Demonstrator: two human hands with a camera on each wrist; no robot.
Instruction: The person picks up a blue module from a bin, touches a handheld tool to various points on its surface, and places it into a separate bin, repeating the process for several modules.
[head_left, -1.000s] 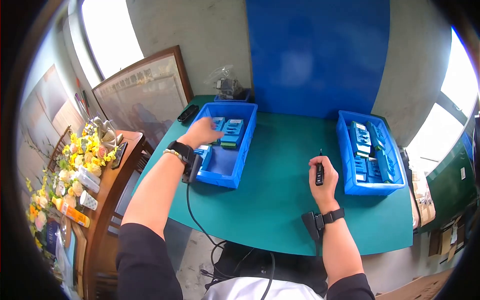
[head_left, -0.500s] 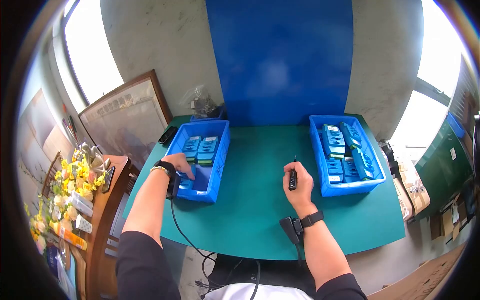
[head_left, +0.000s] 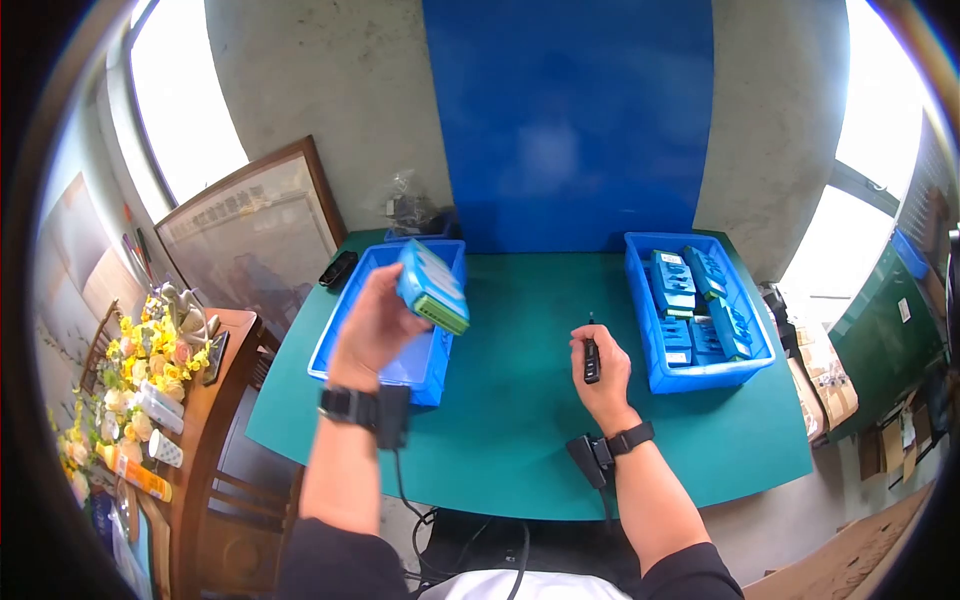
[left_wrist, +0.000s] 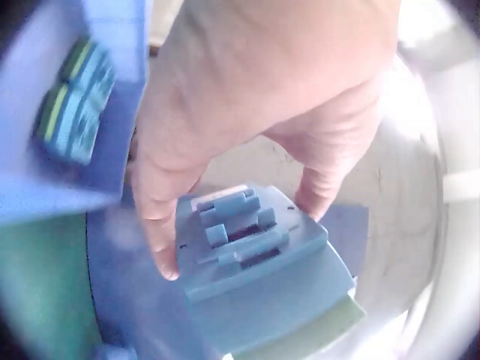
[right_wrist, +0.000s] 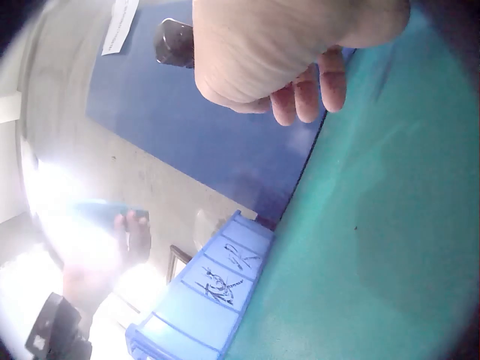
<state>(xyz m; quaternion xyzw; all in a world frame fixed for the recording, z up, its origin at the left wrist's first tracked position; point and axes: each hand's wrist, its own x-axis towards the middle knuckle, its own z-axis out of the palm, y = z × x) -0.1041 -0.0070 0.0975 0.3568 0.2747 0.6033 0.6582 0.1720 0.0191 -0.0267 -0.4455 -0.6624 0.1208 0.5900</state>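
My left hand (head_left: 370,325) holds a blue plastic module (head_left: 430,280) with a green terminal strip up over the left blue bin (head_left: 428,378). Thumb and fingers grip opposite sides of it in the left wrist view, where its clip side (left_wrist: 247,232) shows. Two more modules (left_wrist: 79,101) lie in that bin; in the head view the hand and held module hide them. Above the middle of the table, my right hand (head_left: 605,385) grips a slim black-handled screwdriver (head_left: 592,362), its thin tip pointing away from me. Its dark end (right_wrist: 174,43) shows in the right wrist view.
At the right of the green table (head_left: 530,440) stands another blue bin (head_left: 705,378) with several blue modules (head_left: 673,285). A black case (head_left: 338,268) and a plastic bag (head_left: 408,208) are at the back left. A cable (head_left: 403,485) hangs from my left wrist.
My left hand reached into the front of the left bin, took a module and lifted it up and rightward. The right hand keeps the screwdriver; the head view shifted.
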